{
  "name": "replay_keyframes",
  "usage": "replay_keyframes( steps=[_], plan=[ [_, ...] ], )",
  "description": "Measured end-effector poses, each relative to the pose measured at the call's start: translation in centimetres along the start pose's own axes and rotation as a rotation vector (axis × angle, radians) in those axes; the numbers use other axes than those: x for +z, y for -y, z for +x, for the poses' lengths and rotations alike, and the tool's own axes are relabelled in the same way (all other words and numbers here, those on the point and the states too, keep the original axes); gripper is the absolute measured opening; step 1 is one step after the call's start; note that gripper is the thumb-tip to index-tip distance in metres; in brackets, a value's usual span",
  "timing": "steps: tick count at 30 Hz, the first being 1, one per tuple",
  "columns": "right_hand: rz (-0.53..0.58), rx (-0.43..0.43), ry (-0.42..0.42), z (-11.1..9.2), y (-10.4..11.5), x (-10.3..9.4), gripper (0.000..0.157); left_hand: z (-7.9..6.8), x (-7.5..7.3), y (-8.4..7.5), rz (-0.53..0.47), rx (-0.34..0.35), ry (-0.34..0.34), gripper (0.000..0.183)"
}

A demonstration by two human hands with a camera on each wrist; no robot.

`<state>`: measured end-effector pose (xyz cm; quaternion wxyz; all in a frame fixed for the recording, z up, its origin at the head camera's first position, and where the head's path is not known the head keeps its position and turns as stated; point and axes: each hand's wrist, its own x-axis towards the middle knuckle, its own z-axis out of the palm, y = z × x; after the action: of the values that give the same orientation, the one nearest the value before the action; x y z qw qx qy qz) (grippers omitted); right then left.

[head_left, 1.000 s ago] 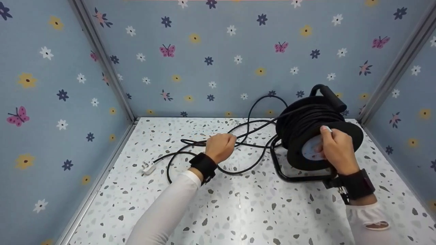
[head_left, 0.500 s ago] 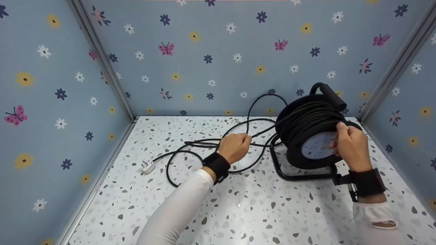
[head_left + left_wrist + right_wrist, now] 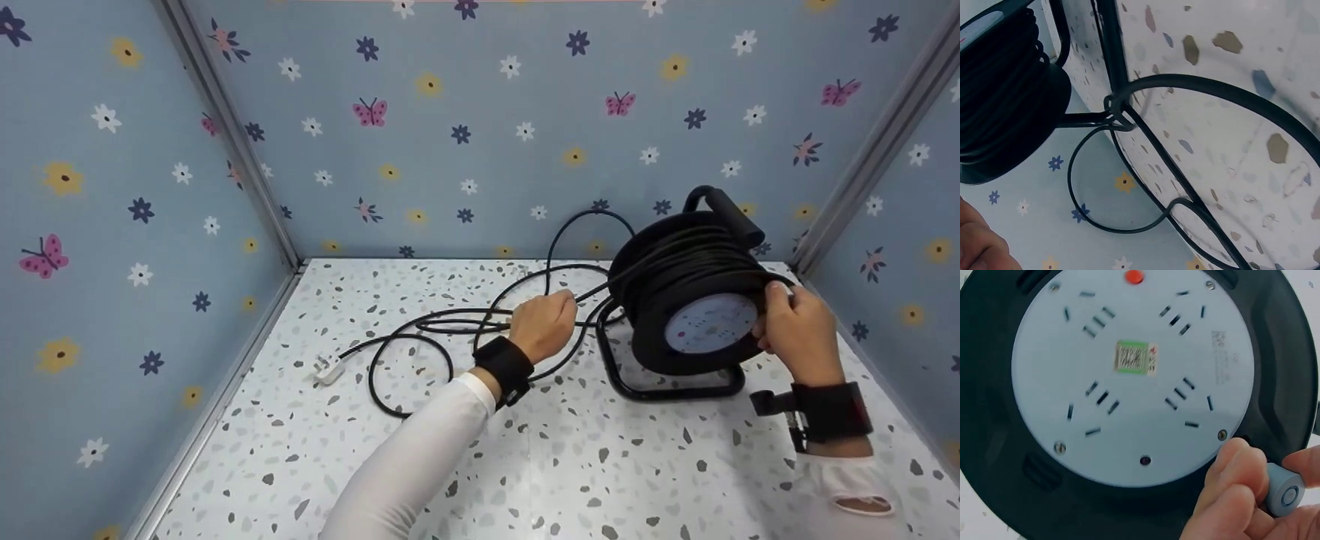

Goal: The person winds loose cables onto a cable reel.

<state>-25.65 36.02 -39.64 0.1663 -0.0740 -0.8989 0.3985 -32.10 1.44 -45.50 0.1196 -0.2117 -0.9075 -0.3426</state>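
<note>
A black cable reel (image 3: 679, 259) stands on its tubular frame at the right in the head view, with cable wound round its drum. The right hand (image 3: 802, 341) pinches a small grey crank knob (image 3: 1286, 490) at the edge of the reel's front flange. Beside those fingers, the right wrist view shows the pale round socket plate (image 3: 1174, 455) with slots and a red button. To the left of the reel, the left hand (image 3: 541, 328) is curled round the black cable (image 3: 592, 293), which runs up from the fist to the drum.
Loose cable loops (image 3: 410, 336) lie on the speckled white surface (image 3: 555, 465), ending at a white plug (image 3: 328, 370) on the left. Blue flower-patterned walls (image 3: 480, 180) enclose the back and both sides. The reel's carrying handle (image 3: 733, 217) rises near the back wall.
The right hand has swung rightward round the flange with the knob. Gripping the cable, the left hand has moved right towards the reel, and the loose loops have shifted slightly.
</note>
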Motion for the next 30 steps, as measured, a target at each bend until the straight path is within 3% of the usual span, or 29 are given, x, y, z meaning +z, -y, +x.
replay_keyframes(
  steps=[10,16,20,23,27,30],
  plan=[
    [-0.056,0.046,0.009,-0.2,-1.7,-0.6,0.061,0.7,1.2,-2.8,-0.009,-0.03,-0.008,0.035],
    [-0.096,0.063,0.05,0.0,-2.3,-0.8,0.063,0.8,1.3,-3.9,-0.122,-0.051,0.045,0.032],
    [-0.121,0.063,0.048,0.0,-2.5,-0.8,0.064,0.0,0.6,-3.4,-0.306,-0.073,0.155,0.03],
    [-0.123,0.065,0.055,0.0,-2.6,-0.9,0.064,-1.3,-0.4,-2.2,-0.338,-0.1,0.303,0.029],
    [-0.118,0.078,0.072,0.0,-3.0,-0.8,0.064,-3.3,-2.2,0.2,-0.149,-0.104,0.505,0.042],
    [-0.104,0.089,0.088,0.0,-3.4,-0.8,0.064,-4.6,-3.5,2.3,-0.02,-0.074,0.573,0.038]
  ],
)
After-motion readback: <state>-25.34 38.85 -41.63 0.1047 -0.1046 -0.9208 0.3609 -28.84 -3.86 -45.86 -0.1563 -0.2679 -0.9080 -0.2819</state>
